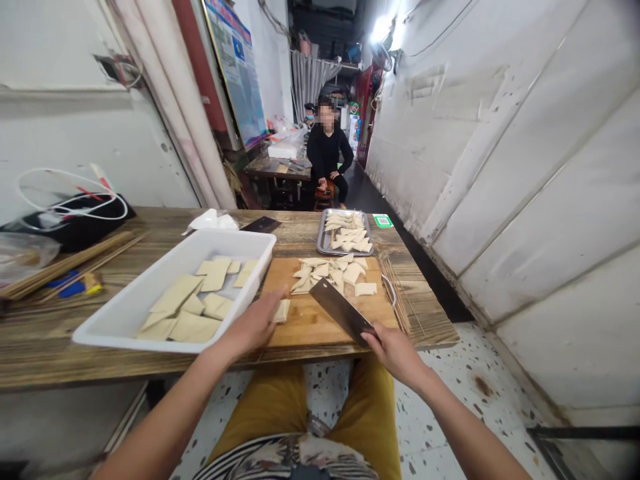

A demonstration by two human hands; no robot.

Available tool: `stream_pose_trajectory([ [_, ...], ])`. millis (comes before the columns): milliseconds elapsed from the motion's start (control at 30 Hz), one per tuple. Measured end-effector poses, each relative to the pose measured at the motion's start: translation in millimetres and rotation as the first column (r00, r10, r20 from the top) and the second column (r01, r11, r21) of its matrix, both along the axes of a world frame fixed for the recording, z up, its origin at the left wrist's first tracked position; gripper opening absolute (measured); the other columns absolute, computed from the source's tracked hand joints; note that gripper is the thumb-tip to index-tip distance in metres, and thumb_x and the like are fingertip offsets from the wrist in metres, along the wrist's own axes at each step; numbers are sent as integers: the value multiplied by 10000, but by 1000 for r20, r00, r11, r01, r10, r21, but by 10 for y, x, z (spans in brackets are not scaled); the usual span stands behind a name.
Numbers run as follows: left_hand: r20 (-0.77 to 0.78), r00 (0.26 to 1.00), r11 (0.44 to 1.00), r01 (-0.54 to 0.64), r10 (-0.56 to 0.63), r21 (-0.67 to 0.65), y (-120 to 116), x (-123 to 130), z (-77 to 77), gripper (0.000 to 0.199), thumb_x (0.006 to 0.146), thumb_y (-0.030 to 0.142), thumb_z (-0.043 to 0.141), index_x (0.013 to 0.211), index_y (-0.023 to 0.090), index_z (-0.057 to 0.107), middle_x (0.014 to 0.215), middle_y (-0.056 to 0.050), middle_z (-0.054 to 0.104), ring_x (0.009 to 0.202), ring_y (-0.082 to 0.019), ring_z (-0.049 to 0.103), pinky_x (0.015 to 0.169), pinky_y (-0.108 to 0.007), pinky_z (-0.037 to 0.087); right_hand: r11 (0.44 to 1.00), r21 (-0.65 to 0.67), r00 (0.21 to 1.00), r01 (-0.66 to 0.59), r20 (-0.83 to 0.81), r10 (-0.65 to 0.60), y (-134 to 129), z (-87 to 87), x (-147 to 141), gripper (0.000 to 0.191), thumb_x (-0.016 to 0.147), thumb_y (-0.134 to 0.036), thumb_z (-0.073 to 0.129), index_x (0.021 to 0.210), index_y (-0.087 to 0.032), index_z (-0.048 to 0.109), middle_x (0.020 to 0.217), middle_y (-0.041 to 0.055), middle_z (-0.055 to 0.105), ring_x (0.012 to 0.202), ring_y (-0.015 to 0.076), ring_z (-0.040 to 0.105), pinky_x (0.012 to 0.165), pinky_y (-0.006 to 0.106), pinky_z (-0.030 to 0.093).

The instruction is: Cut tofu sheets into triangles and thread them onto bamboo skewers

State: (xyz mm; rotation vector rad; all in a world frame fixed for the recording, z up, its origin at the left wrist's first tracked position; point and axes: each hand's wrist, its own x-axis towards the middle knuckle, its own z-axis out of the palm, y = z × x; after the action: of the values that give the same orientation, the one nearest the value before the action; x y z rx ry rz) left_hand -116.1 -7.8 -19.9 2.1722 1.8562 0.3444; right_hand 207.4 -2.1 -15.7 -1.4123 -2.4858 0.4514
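My right hand (393, 350) is closed round the handle of a cleaver (340, 308), whose broad blade slants up and left over the wooden cutting board (300, 331). At the board's left edge, my left hand (257, 320) has its fingers against a small stack of pale tofu-like sheets (282, 311); whether it grips them is unclear. A pile of cut pale pieces (320, 270) lies at the back of the board, with one rectangular piece (365, 289) at its right. Larger sheets (195, 327) lie in a white plastic tub (115, 346) left of the board.
Behind the board, a metal tray (323, 248) holds more cut pieces. Thin wooden sticks (400, 297) lie at the right, longer ones (70, 263) at the far left. A dark phone-like object (261, 225) lies behind the tub. A person (327, 150) sits beyond the table.
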Motion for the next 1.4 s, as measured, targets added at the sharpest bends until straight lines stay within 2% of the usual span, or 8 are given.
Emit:
stream_pose_trajectory([
  [200,-54,998,995,-49,45,-83,105,65,126,653,711,248,561,1334,142,397,1259,-140,561,1161,-265,515,963,-354,380,999,-37,999,35,3,-35,-20,-14,-30,183,955,-308,404,847,-189,492,748,35,680,698,185,653,560,212,332],
  [333,-106,990,992,-88,98,95,6,390,14,528,739,337,570,1210,106,505,975,-155,670,907,-283,625,767,-358,461,999,-15,992,42,121,-40,-37,86,-107,198,965,-313,391,867,-182,502,755,51,688,716,195,662,557,218,327],
  [467,-113,985,934,-85,131,346,-104,673,-130,508,776,451,548,1117,74,556,806,-150,670,784,-288,631,687,-373,467,999,40,951,17,308,-29,-83,273,-202,178,966,-300,383,915,-183,508,733,54,694,655,195,665,498,231,284],
  [533,-70,994,924,-52,85,378,-134,643,-169,557,759,481,576,1139,74,548,857,-158,674,817,-290,630,703,-380,479,998,58,920,1,390,-24,-124,362,-227,176,966,-292,379,913,-184,508,703,51,693,620,191,660,480,236,269],
  [633,14,993,918,106,-121,381,-152,424,-213,511,792,398,581,1210,111,515,1076,-158,648,961,-256,615,792,-358,491,998,58,894,-28,448,-1,-202,445,-231,175,968,-285,376,891,-189,500,669,38,687,589,181,654,464,236,258],
  [867,7,931,757,293,-366,584,-159,119,-393,264,879,198,468,1096,170,615,1199,-127,594,1119,-201,537,910,-359,460,994,90,835,-67,550,6,-347,447,-217,129,953,-247,428,865,-189,502,615,21,672,526,193,648,427,265,216],
  [1167,-25,929,696,294,-368,655,-168,195,-354,235,880,216,482,1053,175,636,1116,-123,637,1048,-202,568,857,-363,493,993,75,829,-90,558,33,-253,561,-223,121,955,-265,424,862,-204,473,601,0,661,517,178,640,428,268,190],
  [1400,-41,941,632,257,-335,731,-370,254,-553,345,888,131,410,1185,172,582,1060,-113,653,1036,-217,570,882,-373,476,983,81,863,-164,495,103,-7,753,-283,222,982,-325,354,878,-189,495,616,8,652,529,144,607,462,240,227],
])
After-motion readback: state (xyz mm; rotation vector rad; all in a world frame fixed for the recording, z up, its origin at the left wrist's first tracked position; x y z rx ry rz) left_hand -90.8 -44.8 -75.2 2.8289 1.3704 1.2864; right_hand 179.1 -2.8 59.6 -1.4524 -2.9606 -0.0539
